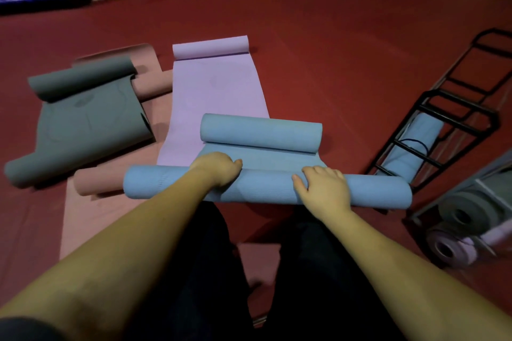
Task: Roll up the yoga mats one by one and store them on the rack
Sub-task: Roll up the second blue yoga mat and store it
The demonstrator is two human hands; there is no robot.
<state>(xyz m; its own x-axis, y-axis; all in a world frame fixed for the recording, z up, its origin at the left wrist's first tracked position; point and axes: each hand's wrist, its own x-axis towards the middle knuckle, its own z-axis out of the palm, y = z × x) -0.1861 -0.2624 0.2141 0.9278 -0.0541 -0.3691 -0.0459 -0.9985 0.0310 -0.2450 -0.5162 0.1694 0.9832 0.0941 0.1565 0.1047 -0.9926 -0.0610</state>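
blue yoga mat point(266, 188): curled at both ends | left hand point(219, 169), right hand point(324, 188): palms down, fingers curved over near roll | lilac mat point(213, 88) beneath | black rack point(448, 130) right

Blue mat point(266, 188): matt foam, fine woven-look texture. Purple mat point(219, 86), grey mat point(88, 116), pink mat point(83, 216): same matt foam look, smoother, no shine. Rack point(454, 113): thin black metal bars, slight satin sheen. Floor point(332, 50): dark red, smooth, low gloss. Trousers point(194, 271): dark matt cloth.
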